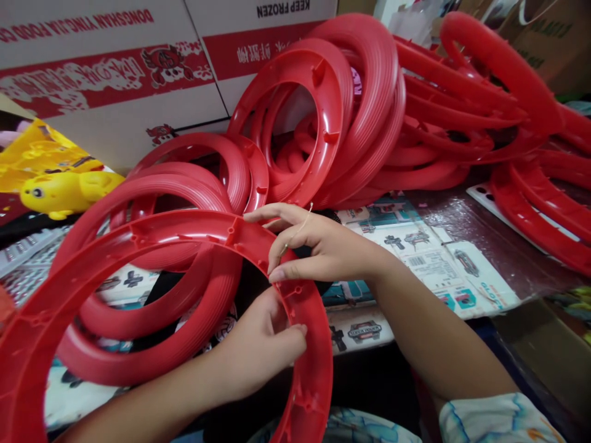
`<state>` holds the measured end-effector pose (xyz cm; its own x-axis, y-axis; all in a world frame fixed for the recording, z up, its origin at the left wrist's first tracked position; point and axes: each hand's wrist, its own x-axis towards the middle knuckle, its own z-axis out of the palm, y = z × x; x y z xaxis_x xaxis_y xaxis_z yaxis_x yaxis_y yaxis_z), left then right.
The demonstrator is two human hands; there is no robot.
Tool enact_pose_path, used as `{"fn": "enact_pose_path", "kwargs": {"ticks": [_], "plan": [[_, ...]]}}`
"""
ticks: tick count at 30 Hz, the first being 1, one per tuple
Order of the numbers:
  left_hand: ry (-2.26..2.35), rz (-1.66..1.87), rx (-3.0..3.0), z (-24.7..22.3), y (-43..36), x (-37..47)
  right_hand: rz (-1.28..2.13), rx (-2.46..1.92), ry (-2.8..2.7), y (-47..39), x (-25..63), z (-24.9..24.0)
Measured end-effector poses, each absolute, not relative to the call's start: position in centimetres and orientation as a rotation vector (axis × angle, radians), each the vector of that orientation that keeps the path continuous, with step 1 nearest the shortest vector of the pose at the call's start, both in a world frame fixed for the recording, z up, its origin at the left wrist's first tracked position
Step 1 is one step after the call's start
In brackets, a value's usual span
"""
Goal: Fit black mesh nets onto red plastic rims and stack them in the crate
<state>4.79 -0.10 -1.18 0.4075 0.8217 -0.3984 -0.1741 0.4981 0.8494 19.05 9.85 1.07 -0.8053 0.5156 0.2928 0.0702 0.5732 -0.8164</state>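
head: ring [318, 341] in left grip [258, 347]

The foremost ring [198, 226] is glossy red. Beyond that ring, ribbed rings [221, 289] are duller red, finely striped; a toy animal [64, 189] is yellow, dark-eyed; a carton [106, 114] is white, red-banded, crab-printed. Right of the ring, a sleeve [494, 419] is white, blotched blue.

On my screen I see red-banded white cardboard [115, 135] upper left, a yellow toy [69, 189] near the left edge, a brown carton [547, 49] upper right, printed packaging [482, 286] right of centre
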Motion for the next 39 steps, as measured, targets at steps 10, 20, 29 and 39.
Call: {"fn": "enact_pose_path", "kwargs": {"ticks": [10,20,29,39], "plan": [[1.002,0.835,0.803,-1.5,0.1,4.7,1.183,-0.57,-2.151,9.4,18.4,0.6],[1.028,0.838,0.779,-1.1,0.4,4.9,0.951,-0.379,-2.192,8.8,18.7,1.0],[1.032,0.815,0.771,-1.5,0.5,5.1,0.643,-0.263,-2.383,9.0,19.3,1.2],[0.999,0.841,0.779,-1.8,0.5,5.1,0.611,-0.259,-2.432,8.9,19.2,1.2]]}}
